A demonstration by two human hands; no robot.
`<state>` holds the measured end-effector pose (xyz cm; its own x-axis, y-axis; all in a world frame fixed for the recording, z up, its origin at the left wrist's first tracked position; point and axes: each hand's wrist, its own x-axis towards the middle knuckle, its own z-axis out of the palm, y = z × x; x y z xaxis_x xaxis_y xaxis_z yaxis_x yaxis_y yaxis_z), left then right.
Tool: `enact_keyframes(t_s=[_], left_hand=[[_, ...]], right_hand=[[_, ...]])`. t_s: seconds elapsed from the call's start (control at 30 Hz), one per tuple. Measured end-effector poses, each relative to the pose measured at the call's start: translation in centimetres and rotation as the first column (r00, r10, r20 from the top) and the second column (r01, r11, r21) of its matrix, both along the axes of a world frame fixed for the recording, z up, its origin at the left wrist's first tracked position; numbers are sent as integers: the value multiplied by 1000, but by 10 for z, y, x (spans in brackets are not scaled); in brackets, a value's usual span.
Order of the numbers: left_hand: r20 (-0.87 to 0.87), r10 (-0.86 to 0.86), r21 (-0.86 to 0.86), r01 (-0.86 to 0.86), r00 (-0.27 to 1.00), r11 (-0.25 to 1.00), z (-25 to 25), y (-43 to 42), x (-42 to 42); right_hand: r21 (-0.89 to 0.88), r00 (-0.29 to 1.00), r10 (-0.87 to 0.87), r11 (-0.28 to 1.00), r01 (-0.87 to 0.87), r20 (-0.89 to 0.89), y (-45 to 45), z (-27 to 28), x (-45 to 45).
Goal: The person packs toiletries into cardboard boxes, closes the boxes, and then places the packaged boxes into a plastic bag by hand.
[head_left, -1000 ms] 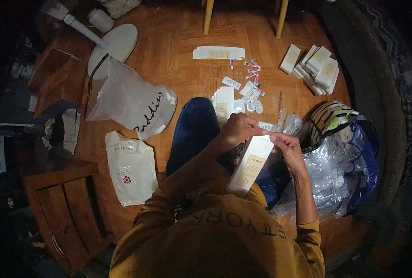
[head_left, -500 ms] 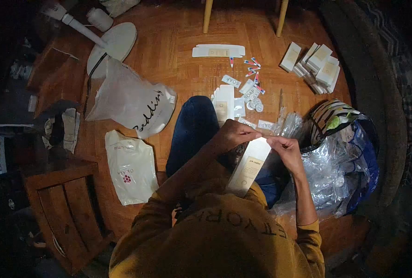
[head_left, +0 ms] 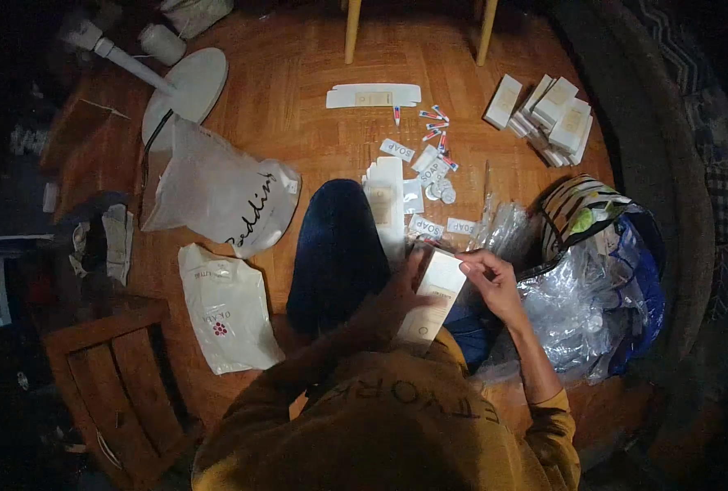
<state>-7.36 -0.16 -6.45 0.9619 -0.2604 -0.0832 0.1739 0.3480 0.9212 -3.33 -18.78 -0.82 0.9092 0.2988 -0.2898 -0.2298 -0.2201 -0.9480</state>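
A long white carton [head_left: 439, 288] with a beige printed label is held tilted in front of my body. Its far end looks squared off, showing a dark edge. My left hand [head_left: 403, 299], a little blurred, wraps its left side. At the far right corner, my right hand [head_left: 495, 286] grips the edge between thumb and fingers. Just beyond lie soap packets [head_left: 426, 226] marked SOAP, and flat white cartons [head_left: 387, 192] are stacked beside my left knee.
Small red, white and blue tubes [head_left: 435, 127] and round silvery packets [head_left: 441, 191] lie farther out. Finished-looking boxes [head_left: 556, 102] are piled at right. A bag of clear plastic [head_left: 576, 303] stands by my right arm. White bags [head_left: 225, 307] lie left; a flat carton [head_left: 374, 96] lies ahead.
My left hand has moved from the carton's far tip down to its left side. The pointed far end now appears squared off. The whole view has shifted slightly.
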Motion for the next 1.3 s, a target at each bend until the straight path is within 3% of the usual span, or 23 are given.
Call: enact_keyframes(t_s=[0.07,0.13,0.2,0.23,0.3,0.33,0.37,0.4,0.47,0.5,0.63,0.67,0.73,0.8,0.83,0.87,0.93,0.97,1.07,1.13,1.2,1.23,1.3], left_hand=[[-415,-414,53,476,810,878,1,7,-15],[-454,-418,71,499,787,863,28,13,-3],[-493,-417,88,521,763,849,38,19,14],[-428,-496,113,589,755,800,38,22,27],[-359,-569,144,646,740,750,38,31,57],[-308,-593,233,664,743,711,40,39,73],[-258,-619,323,670,742,668,41,48,86],[-29,-521,377,492,853,785,12,62,99],[218,-396,388,293,892,874,-45,90,119],[198,-260,498,131,945,857,-65,102,119],[294,315,802,-412,902,432,-116,132,114],[294,310,804,-409,904,431,-106,127,117],[418,80,904,-423,905,61,-75,109,120],[395,121,909,-407,911,96,-82,110,121],[387,162,903,-409,908,133,-85,112,123],[377,157,908,-398,913,132,-88,113,125],[299,233,918,-346,925,196,-89,114,125],[287,225,922,-333,931,198,-89,114,124],[335,207,921,-366,919,136,-90,115,123],[365,206,904,-398,908,153,-94,116,124],[333,222,911,-374,916,175,-100,117,123],[310,242,913,-359,920,194,-99,117,125],[301,243,917,-350,922,189,-90,113,125]], right_hand=[[-244,985,89,968,-51,147,-11,2,13],[-345,926,240,929,-131,292,-17,11,33],[-581,667,604,756,-303,437,-5,55,52],[-582,666,604,755,-302,438,0,63,59],[-856,267,953,254,-451,142,6,74,74],[-858,261,955,251,-449,143,7,79,85],[-831,271,953,259,-492,137,8,82,98],[-804,281,951,268,-530,132,8,84,114],[-788,293,885,459,-410,363,-3,55,155],[-824,413,856,459,-332,311,-5,51,177],[-813,878,356,579,61,320,-41,-49,286],[-752,942,173,650,109,286,-50,-76,317],[-769,835,163,512,384,525,-61,-111,359],[-657,673,124,401,638,729,-52,-123,382],[-742,752,68,246,624,656,-42,-120,385],[-748,760,63,245,617,647,-43,-139,395],[-881,879,140,-67,468,456,-63,-205,415],[-988,989,-81,-110,113,122,-48,-197,411],[-959,986,90,-259,-111,-138,-39,-187,411],[-967,985,51,-204,-151,-165,-21,-151,386],[-835,792,356,-52,547,496,-21,-160,368],[-806,760,366,-42,590,537,-11,-160,361],[-835,851,120,301,460,512,16,-159,327]])
